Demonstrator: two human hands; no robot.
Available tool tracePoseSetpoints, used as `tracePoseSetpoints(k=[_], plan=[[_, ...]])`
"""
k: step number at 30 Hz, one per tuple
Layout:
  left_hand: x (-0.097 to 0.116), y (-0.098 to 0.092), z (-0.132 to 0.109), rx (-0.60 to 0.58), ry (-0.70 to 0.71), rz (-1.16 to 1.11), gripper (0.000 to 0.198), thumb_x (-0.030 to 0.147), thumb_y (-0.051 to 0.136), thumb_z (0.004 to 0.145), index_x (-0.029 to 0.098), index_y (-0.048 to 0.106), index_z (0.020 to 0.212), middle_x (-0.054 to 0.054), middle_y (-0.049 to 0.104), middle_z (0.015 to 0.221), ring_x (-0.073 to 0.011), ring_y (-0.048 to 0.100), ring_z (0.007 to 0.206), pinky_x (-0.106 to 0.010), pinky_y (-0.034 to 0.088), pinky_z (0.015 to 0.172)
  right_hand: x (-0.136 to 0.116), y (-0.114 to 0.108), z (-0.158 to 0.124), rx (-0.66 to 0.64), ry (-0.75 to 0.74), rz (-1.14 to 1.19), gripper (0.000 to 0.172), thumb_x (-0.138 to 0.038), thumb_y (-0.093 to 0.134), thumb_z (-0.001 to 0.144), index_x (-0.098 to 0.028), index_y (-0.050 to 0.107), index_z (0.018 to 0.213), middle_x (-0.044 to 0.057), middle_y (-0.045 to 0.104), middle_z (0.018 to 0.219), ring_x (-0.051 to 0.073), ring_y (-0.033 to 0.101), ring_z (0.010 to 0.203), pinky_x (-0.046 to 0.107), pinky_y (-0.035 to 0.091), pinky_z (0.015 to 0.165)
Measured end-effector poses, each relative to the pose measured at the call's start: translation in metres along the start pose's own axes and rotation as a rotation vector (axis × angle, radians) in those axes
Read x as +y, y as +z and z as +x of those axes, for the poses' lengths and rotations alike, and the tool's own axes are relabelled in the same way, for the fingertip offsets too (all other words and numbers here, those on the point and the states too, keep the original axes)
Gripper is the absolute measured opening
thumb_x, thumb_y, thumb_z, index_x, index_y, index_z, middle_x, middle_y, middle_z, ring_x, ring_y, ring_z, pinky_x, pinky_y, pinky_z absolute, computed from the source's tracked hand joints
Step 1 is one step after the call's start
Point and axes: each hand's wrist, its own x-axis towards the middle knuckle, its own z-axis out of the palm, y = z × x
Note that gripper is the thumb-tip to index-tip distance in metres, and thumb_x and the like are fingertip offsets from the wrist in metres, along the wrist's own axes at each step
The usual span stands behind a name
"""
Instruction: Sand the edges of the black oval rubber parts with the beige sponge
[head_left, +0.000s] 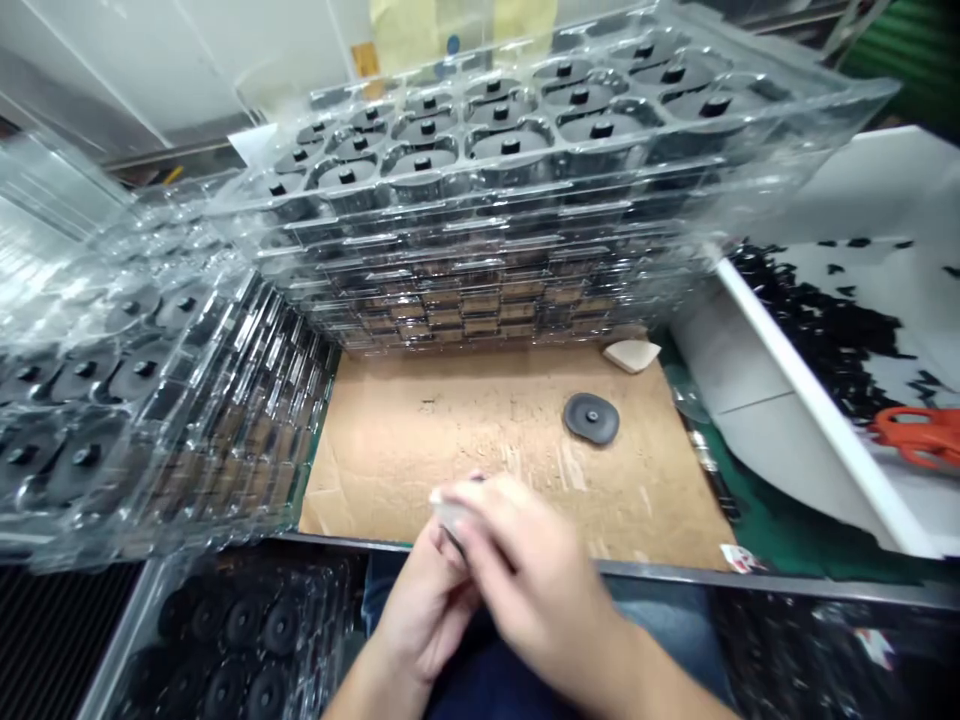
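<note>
My left hand (424,610) and my right hand (525,560) meet low in the middle of the view, above the near edge of a brown cardboard sheet (450,450). Between their fingers is a small pale object (454,522) with a dark edge beneath it, mostly hidden, so I cannot tell what it is. Beyond my right hand, a round black rubber disc (592,418) with a centre hole lies flat on the cardboard. A folded beige cloth pad (631,354) rests at the cardboard's far edge.
Tall stacks of transparent plastic trays (480,200) holding black discs rise ahead and at left (112,400). Another tray of black discs (240,640) sits at lower left. At right are orange-handled scissors (919,435) and a white bin (825,340) with black scraps.
</note>
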Motion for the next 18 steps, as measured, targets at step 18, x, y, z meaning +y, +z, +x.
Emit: tracePoseSetpoints(k=[18], plan=[[0.003, 0.022, -0.013, 0.036, -0.032, 0.128, 0.037, 0.025, 0.077, 0.056, 0.018, 0.068, 0.091, -0.006, 0.069, 0.085, -0.0221, 0.061, 0.090, -0.031, 0.046, 0.086, -0.016, 0.000, 0.001, -0.005, -0.130, -0.069, 0.028, -0.011, 0.040, 0.084, -0.013, 0.058, 0.105, 0.008, 0.064, 0.082, 0.017, 0.060, 0.073, 0.031, 0.051, 0.067]])
